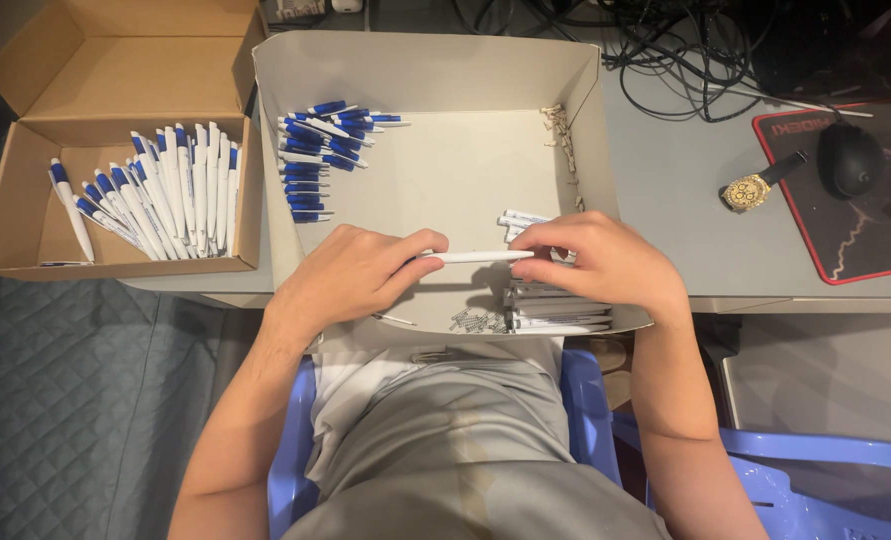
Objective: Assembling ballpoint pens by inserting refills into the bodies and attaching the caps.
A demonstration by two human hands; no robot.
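While gripped endwise: white pen barrel [476, 257], both hands.

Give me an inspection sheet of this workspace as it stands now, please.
Surface: grey desk carrying a shallow white tray.
Job's things: white pen barrel held level between both hands; blue pen parts, small springs and white barrels in the tray; finished pens in a cardboard box.
Clutter: wristwatch, mouse on a mat.
Grippers: left hand and right hand each pinch one end.
Cables: black tangle at the desk's back.
Surroundings: blue plastic chair, quilted grey padding.
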